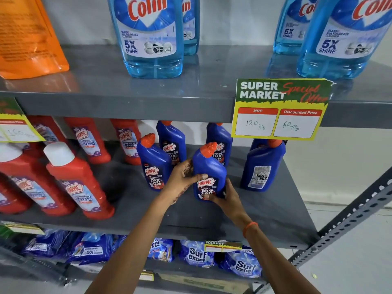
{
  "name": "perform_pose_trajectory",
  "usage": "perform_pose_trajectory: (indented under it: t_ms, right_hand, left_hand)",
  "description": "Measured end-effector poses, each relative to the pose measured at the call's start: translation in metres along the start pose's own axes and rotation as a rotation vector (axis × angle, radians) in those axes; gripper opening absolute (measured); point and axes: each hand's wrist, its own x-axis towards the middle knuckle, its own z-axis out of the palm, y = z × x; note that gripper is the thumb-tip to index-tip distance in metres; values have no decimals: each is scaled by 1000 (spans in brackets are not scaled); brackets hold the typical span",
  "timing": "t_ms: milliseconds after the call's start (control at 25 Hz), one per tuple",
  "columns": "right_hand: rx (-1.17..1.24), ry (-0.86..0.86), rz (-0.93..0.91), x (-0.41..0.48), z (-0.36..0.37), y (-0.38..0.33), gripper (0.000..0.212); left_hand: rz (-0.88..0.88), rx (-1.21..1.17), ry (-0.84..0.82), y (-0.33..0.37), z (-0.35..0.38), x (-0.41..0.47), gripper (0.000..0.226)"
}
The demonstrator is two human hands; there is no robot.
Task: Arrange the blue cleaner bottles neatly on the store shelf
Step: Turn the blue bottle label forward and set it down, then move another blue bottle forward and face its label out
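Grey middle shelf point(265, 211) carries a blue Harpic bottle point(209, 172), upright, grasped by both hands: left hand point(182, 177) on its side, right hand point(228, 196) low at its base. More blue bottles point(154, 164) stand just beyond the hands.

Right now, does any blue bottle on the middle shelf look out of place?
Yes. The rightmost blue bottle faces backwards, its barcode label outward, while the others show the Harpic front. Both hands hold the front bottle.

One head-worn view, looking forward and down (close in) at the middle shelf point(265, 209).
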Motion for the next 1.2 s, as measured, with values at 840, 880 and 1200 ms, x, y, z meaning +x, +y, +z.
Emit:
perform_pose_trajectory:
  t_ms: [840,880,1200]
  right_hand:
    - [-135,429,71,2,-111,7,72]
    - [-163,436,30,-2,-113,8,76]
    - [-5,379,-139,-38,-111,-21,84]
  left_hand:
    - [60,295,76,30,156,75,53]
    - [74,281,156,30,161,69,51]
    - [46,-119,270,50,173,35,33]
